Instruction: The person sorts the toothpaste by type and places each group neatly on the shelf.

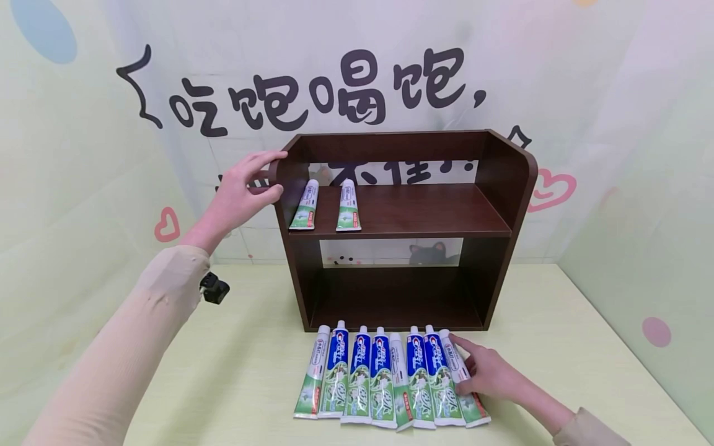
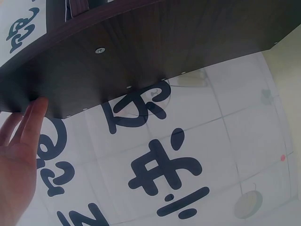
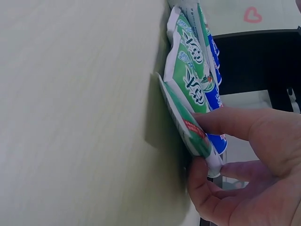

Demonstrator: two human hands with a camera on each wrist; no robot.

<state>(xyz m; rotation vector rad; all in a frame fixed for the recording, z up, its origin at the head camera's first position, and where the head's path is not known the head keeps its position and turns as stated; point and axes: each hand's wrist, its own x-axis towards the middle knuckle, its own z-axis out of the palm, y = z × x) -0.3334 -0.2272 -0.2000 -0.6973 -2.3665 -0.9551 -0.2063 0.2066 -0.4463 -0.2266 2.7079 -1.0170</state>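
Note:
My right hand point(image 1: 491, 375) pinches a white and green toothpaste tube point(image 1: 465, 387) at the right end of a row on the table. In the right wrist view, thumb and fingers close around the cap end of this toothpaste tube point(image 3: 193, 125). Beside it lie several blue, green and white toothpaste tubes point(image 1: 382, 378), caps toward the shelf. High on the left, my left hand point(image 1: 240, 192) touches the left side of a dark brown two-tier shelf point(image 1: 424, 210). Its fairly straight fingers meet the outer side panel point(image 2: 141, 52) in the left wrist view.
Two white and green tubes stand on the upper tier, one tube point(image 1: 305, 205) by the left wall and another tube point(image 1: 348, 205) to its right. A printed curtain point(image 1: 613, 124) hangs behind. The shelf stands on a pale table point(image 1: 240, 371).

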